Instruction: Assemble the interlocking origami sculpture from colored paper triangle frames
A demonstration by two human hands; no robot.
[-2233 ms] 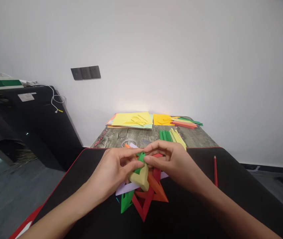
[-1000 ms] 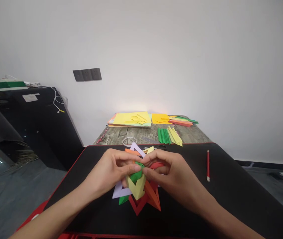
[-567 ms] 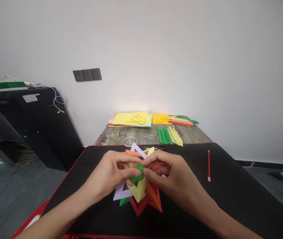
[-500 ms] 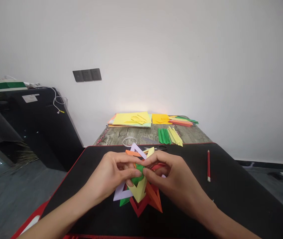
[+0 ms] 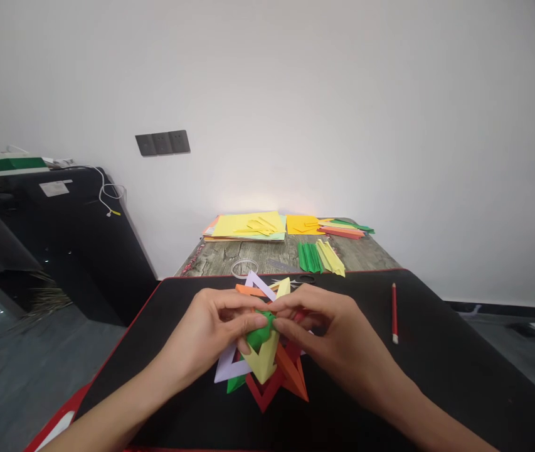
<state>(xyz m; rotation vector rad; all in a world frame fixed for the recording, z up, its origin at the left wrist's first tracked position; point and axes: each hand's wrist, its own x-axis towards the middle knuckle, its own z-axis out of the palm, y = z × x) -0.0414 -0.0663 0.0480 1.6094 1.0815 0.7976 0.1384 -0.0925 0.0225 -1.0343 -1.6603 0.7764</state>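
Star-shaped model of smooth, matt, multicoloured folded paper (image 5: 261,367), flat matt black mat (image 5: 361,376), grey tabletop with rough-looking wood grain (image 5: 215,255), smooth matt white wall (image 5: 342,113)

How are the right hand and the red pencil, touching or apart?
Apart: the head view plainly shows black mat between the right hand and the red pencil.

hands (image 5: 208,326): 2 | paper star (image 5: 262,365): 1 | pencil (image 5: 394,314): 1 | scissors (image 5: 307,279): 1 | wall plates (image 5: 162,143): 3
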